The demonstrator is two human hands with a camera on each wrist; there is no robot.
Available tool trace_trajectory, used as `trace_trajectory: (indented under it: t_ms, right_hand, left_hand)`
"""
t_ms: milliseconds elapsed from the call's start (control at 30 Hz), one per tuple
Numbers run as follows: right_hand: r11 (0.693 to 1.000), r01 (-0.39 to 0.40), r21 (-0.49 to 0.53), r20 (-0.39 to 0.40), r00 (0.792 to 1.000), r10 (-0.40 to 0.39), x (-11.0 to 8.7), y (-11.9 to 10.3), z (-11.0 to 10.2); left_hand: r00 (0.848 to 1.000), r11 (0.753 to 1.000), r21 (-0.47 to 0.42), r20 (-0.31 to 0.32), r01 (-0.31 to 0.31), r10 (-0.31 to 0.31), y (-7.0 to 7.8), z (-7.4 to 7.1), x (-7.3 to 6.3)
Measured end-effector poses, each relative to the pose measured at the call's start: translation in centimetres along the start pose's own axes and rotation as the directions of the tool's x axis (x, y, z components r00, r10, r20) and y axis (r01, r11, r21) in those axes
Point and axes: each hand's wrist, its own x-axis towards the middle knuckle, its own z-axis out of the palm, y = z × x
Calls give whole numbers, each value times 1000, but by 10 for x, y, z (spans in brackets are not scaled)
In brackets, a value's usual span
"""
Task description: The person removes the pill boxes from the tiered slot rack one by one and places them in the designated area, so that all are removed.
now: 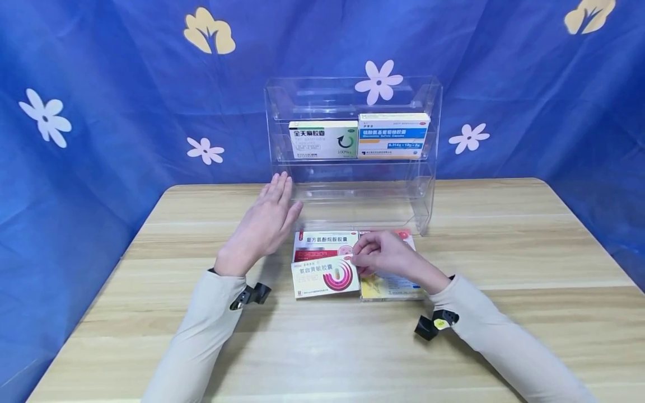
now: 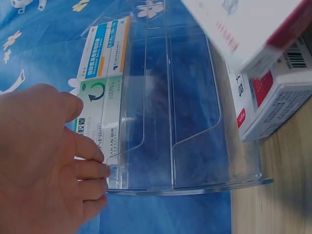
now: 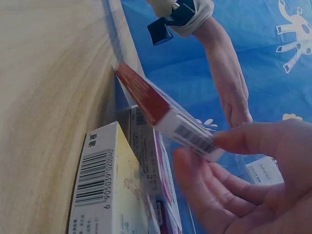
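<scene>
My right hand (image 1: 390, 256) pinches one end of a white medicine box (image 1: 312, 278) with a pink ring design, between thumb and fingers. That box is tilted, overlapping a red-and-white medicine box (image 1: 322, 239) in the head view. Under and beside the same hand is a yellow medicine box (image 1: 393, 288), partly hidden by it. My left hand (image 1: 264, 215) is at the left side of a clear tiered rack (image 1: 428, 207), its fingers extended and holding nothing. On an upper tier of the rack stand a green-and-white box (image 1: 322, 140) and a blue-and-white box (image 1: 393, 136), side by side.
The rack stands toward the back of a wooden table (image 1: 322, 347), with its lower tiers showing through the clear plastic. Behind and around the table hangs a blue curtain (image 1: 126, 112) with flower shapes. A red-topped box (image 1: 403, 234) shows behind my right hand.
</scene>
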Motion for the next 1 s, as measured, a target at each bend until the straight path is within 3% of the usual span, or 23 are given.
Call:
trace_trajectory:
  t_ms: [133, 433, 1000]
  right_hand:
    - [999, -46, -24, 32, 998, 47, 0, 1, -1]
    - [992, -117, 41, 103, 988, 112, 0, 2, -4]
    - [984, -178, 31, 71, 982, 175, 1, 6, -4]
  left_hand:
    - [1000, 1000, -3, 2, -1, 1, 1, -1, 1]
    - [1000, 1000, 0, 13, 3, -3, 1, -1, 1]
    - [1000, 1000, 4, 7, 7, -7, 1, 1, 1]
